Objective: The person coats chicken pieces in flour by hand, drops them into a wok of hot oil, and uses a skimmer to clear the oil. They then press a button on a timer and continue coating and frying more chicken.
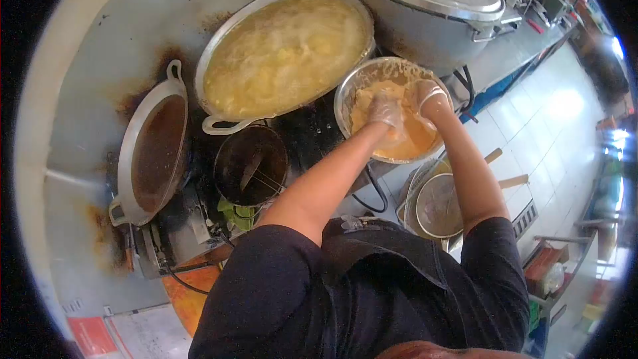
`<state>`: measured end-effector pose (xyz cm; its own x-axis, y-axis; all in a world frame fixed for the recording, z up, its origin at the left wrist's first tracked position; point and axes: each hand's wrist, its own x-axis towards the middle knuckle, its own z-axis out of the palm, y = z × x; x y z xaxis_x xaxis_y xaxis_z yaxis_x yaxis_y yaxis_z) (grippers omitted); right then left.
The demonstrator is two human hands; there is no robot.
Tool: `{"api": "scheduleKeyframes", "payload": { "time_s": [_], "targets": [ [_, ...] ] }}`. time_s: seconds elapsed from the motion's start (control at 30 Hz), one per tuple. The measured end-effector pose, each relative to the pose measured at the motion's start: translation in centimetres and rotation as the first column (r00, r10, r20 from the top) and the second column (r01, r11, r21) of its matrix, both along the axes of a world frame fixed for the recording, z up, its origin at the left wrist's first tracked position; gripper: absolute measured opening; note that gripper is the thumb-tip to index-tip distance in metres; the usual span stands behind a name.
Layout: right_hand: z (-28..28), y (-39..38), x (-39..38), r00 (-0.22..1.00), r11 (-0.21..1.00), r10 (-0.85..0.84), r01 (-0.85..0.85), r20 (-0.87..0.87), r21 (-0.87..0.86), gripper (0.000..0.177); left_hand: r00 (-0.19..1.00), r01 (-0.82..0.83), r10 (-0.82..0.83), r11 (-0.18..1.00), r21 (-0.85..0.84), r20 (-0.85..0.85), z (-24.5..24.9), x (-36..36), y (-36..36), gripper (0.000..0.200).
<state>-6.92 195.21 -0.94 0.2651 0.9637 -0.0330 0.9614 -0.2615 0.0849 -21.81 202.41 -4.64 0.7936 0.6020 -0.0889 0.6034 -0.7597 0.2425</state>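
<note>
A metal bowl (340,103) holds thick orange-beige batter (419,134), with smears of it up the inner wall. My left hand (385,112), in a clear plastic glove, reaches down into the batter, and its fingers are hidden. Also gloved, my right hand (430,96) is inside the bowl near its right wall. Its fingers point down and are mostly out of sight, so what they grip, if anything, does not show.
Left of the bowl, a big wok (207,73) holds bubbling yellowish oil. A smaller wok (126,159) with dark liquid and a black pan (229,189) stand nearby. A lidded pot (412,30) is behind. Strainers (438,206) lie below the bowl.
</note>
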Motion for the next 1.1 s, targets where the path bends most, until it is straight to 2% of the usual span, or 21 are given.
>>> {"api": "scheduleKeyframes", "payload": {
  "time_s": [0.03, 0.07, 0.1, 0.17, 0.2, 0.27, 0.3, 0.37, 0.4, 0.5, 0.53, 0.57, 0.6, 0.67, 0.7, 0.73, 0.8, 0.9, 1.0, 1.07, 1.1],
  "targets": [
    [1.6, -0.1, -1.3, 1.000, 1.000, 0.014, -0.014, -0.015, -0.028, 0.021, 0.991, 0.123, -0.112, 0.974, 0.191, -0.067, -0.9, 0.3, -0.1, 0.034],
    [0.5, 0.1, -0.2, 0.994, 0.991, -0.005, 0.019, -0.109, 0.129, 0.023, 0.996, 0.080, -0.085, 0.970, 0.230, 0.012, -0.9, 0.2, -0.8, 0.032],
    [1.2, -0.1, 0.3, 0.991, 0.988, -0.014, 0.034, -0.129, 0.153, 0.023, 0.994, 0.034, -0.060, 0.964, 0.265, 0.092, -1.0, -0.2, -1.8, 0.030],
    [4.5, -0.7, 0.5, 0.985, 0.978, -0.025, 0.059, -0.170, 0.199, 0.024, 0.993, 0.064, -0.093, 0.941, 0.333, 0.071, 1.0, -1.8, -3.3, 0.029],
    [6.5, -0.8, 0.6, 0.983, 0.975, 0.154, -0.135, -0.096, 0.178, 0.024, 0.989, 0.146, -0.142, 0.923, 0.355, -0.035, 4.6, -3.3, -4.7, 0.029],
    [12.6, -1.5, -2.0, 0.950, 0.930, 0.188, -0.092, -0.248, 0.355, 0.023, 0.963, 0.054, -0.035, 0.997, -0.064, 0.267, 5.8, -4.1, -5.4, 0.030],
    [14.8, -1.7, -3.1, 0.923, 0.900, 0.212, -0.056, -0.322, 0.432, 0.022, 0.801, 0.050, 0.273, 0.856, -0.514, 0.533, 4.0, -3.5, -5.3, 0.033],
    [16.8, -0.5, -3.1, 0.833, 0.783, 0.390, -0.076, -0.392, 0.617, 0.021, 0.594, 0.149, 0.551, 0.641, -0.753, 0.586, 1.4, -2.5, -5.1, 0.033],
    [17.9, 0.1, -3.0, 0.778, 0.712, 0.477, -0.069, -0.409, 0.699, 0.021, 0.643, 0.084, 0.475, 0.737, -0.671, 0.601, 0.5, -2.0, -5.0, 0.030],
    [23.8, 1.6, -6.5, 0.952, 0.783, 0.305, -0.238, -0.020, 0.574, 0.023, 0.788, -0.075, 0.257, 0.942, -0.327, 0.560, -1.4, -0.9, -4.4, 0.025],
    [24.3, 2.8, -7.5, 0.942, 0.802, 0.331, -0.251, -0.055, 0.543, 0.024, 0.833, -0.112, 0.196, 0.975, -0.190, 0.518, -0.5, -1.4, -4.4, 0.025],
    [24.7, 4.2, -8.4, 0.930, 0.818, 0.356, -0.264, -0.090, 0.510, 0.025, 0.843, -0.098, 0.206, 0.967, -0.236, 0.497, 0.4, -1.7, -4.5, 0.024],
    [25.0, 5.4, -9.0, 0.917, 0.834, 0.379, -0.279, -0.127, 0.477, 0.026, 0.853, -0.084, 0.215, 0.956, -0.281, 0.475, 4.1, -2.9, -5.5, 0.023],
    [22.8, 9.0, -9.1, 0.830, 0.688, 0.535, -0.537, 0.159, 0.488, 0.026, 0.880, -0.071, 0.215, 0.941, -0.330, 0.424, 6.4, -3.5, -6.1, 0.021],
    [21.6, 10.4, -9.3, 0.750, 0.599, 0.590, -0.654, 0.297, 0.462, 0.026, 0.870, -0.021, 0.153, 0.961, -0.276, 0.468, 7.6, -4.3, -6.5, 0.021],
    [21.1, 11.2, -10.3, 0.769, 0.679, 0.557, -0.639, 0.313, 0.362, 0.026, 0.857, 0.027, 0.091, 0.975, -0.220, 0.507, 9.5, -5.6, -7.2, 0.021],
    [20.6, 12.5, -12.7, 0.794, 0.808, 0.491, -0.569, 0.358, 0.153, 0.026, 0.850, 0.012, 0.080, 0.985, -0.172, 0.521, 9.4, -5.1, -7.4, 0.020],
    [20.4, 12.3, -15.1, 0.865, 0.931, 0.364, -0.343, 0.346, -0.123, 0.029, 0.806, 0.085, 0.023, 0.984, -0.154, 0.591, 10.2, -5.5, -7.7, 0.020],
    [19.8, 12.2, -14.4, 0.892, 0.943, 0.328, -0.287, 0.311, -0.171, 0.027, 0.782, 0.041, -0.080, 0.996, 0.076, 0.618, 11.8, -6.3, -7.9, 0.020],
    [19.9, 12.0, -12.9, 0.899, 0.948, 0.293, -0.229, 0.327, -0.220, 0.023, 0.821, 0.061, -0.165, 0.977, 0.203, 0.546, 11.9, -5.8, -7.3, 0.019],
    [20.4, 11.8, -11.6, 0.883, 0.948, 0.292, -0.216, 0.367, -0.235, 0.028, 0.871, 0.100, -0.196, 0.968, 0.229, 0.450, 12.1, -4.6, -6.6, 0.018]
  ]
}}
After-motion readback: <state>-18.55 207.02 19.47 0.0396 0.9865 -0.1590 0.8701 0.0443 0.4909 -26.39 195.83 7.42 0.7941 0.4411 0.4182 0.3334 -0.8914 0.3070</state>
